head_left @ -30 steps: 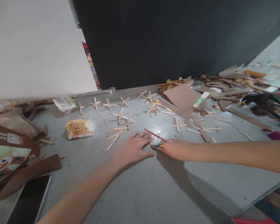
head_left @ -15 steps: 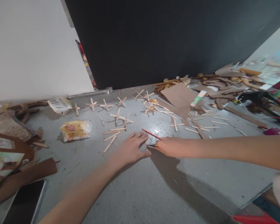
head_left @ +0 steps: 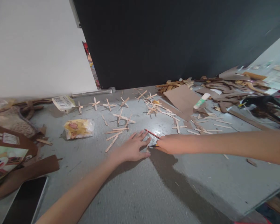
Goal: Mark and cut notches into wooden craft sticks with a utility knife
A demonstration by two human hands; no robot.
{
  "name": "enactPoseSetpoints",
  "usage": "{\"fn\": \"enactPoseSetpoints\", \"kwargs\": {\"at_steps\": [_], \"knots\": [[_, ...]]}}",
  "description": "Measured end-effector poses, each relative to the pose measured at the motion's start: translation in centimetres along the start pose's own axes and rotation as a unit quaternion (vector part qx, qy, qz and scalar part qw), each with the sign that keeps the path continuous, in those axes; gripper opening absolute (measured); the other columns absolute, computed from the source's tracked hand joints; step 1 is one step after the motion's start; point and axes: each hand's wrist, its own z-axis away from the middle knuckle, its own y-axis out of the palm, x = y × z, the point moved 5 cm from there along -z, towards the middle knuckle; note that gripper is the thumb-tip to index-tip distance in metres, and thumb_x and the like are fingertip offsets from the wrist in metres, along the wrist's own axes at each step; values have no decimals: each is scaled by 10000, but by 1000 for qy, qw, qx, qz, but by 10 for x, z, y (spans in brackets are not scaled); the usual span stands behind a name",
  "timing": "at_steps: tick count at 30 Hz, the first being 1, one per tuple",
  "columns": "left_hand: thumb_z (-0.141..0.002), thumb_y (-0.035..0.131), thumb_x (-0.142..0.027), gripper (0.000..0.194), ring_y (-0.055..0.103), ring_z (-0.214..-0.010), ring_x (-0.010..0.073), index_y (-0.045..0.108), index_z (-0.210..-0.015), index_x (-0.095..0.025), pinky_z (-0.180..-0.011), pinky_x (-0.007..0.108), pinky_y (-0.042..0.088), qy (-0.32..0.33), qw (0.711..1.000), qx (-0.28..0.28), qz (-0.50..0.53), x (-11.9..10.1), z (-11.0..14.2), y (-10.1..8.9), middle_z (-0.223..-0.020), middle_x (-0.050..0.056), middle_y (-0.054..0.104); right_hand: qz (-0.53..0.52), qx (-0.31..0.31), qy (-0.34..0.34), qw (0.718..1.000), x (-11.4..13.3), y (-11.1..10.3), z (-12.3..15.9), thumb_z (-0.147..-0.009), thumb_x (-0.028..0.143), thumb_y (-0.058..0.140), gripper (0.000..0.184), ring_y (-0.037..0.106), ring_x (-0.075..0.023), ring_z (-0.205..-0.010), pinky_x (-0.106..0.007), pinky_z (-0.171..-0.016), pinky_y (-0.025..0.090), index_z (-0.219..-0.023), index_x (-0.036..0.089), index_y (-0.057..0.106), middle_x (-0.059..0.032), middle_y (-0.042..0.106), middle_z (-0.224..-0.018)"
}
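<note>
My left hand (head_left: 132, 147) lies flat on the grey table (head_left: 140, 193), fingers spread, pressing down a wooden craft stick (head_left: 147, 147) that shows between the fingers and the thumb. My right hand (head_left: 170, 144) is closed around a red pencil (head_left: 152, 134). The pencil's dark tip touches the table right beside the stick. Several loose craft sticks (head_left: 114, 134) lie just left of my left hand. More sticks glued into crosses (head_left: 123, 117) are scattered farther back.
Brown cardboard sheet (head_left: 180, 97) and a white glue tube (head_left: 201, 100) lie at the back right among cardboard scraps (head_left: 228, 85). A yellow snack packet (head_left: 79, 128) sits at left. A dark phone (head_left: 25, 199) and a brown craft piece (head_left: 11, 149) are at lower left. A black board (head_left: 168, 40) stands behind.
Both hands stay at the same spot on the stick; only the head camera has shifted slightly, first left, then back right.
</note>
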Motion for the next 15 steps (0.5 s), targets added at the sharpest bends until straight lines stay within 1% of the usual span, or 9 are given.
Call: {"fn": "enactPoseSetpoints", "kwargs": {"at_steps": [2, 3, 6, 8, 9, 10, 12, 15], "knots": [[-946, 632, -575, 725, 164, -1613, 293, 481, -1564, -228, -1300, 506, 158, -10, 1000, 2, 5, -1, 0, -2, -1720, 134, 148, -7, 38, 0, 999, -2, 2, -1, -1042, 310, 510, 337, 670, -223, -612, -273, -509, 340, -985, 118, 780, -143, 738, -769], [-932, 652, -580, 727, 174, -1612, 295, 504, -1548, -224, -1301, 505, 163, -24, 1000, -6, 7, -3, 0, -1, -1718, 133, 166, -11, 45, 3, 999, -2, 3, -2, -1049, 309, 494, 349, 669, -227, -619, -277, -510, 338, -989, 112, 775, -152, 738, -783], [-872, 713, -612, 762, 218, -1601, 324, 570, -1502, -206, -1303, 529, 176, -87, 994, -58, 10, -7, 1, 2, -1701, 146, 245, -17, 25, 17, 999, -2, 9, 0, -1038, 267, 506, 297, 655, -206, -600, -270, -527, 335, -981, 134, 765, -132, 727, -770], [-893, 680, -626, 756, 240, -1595, 334, 566, -1507, -200, -1310, 550, 150, -114, 989, -94, 9, -11, 4, 5, -1686, 155, 296, -30, 16, 19, 999, -1, 18, 1, -1027, 240, 518, 256, 634, -177, -571, -257, -536, 333, -982, 168, 760, -96, 714, -744], [-909, 657, -629, 747, 239, -1595, 335, 561, -1511, -197, -1311, 556, 134, -120, 988, -101, 10, -12, 4, 6, -1683, 157, 308, -43, 12, 17, 999, -1, 23, 1, -1024, 234, 522, 246, 622, -164, -558, -254, -538, 331, -983, 182, 758, -83, 710, -736], [-919, 642, -630, 741, 231, -1597, 335, 555, -1516, -199, -1311, 561, 122, -122, 987, -101, 11, -12, 5, 7, -1684, 156, 309, -59, 8, 14, 998, 0, 28, 1, -1023, 234, 519, 245, 609, -156, -549, -253, -539, 330, -986, 189, 757, -75, 709, -732], [-913, 651, -633, 741, 197, -1606, 341, 551, -1518, -218, -1304, 582, 102, -112, 990, -82, 18, -10, 4, 8, -1699, 145, 274, -86, 2, 11, 996, -1, 36, 1, -1027, 236, 502, 262, 589, -150, -538, -260, -543, 329, -994, 186, 757, -76, 712, -732], [-878, 699, -634, 769, 124, -1615, 362, 532, -1530, -264, -1284, 630, 73, -70, 996, -42, 36, -1, 1, 4, -1719, 128, 182, -90, -5, 15, 996, -2, 39, -1, -1044, 260, 467, 300, 599, -161, -559, -269, -559, 339, -1045, 181, 757, -88, 728, -768]]}}
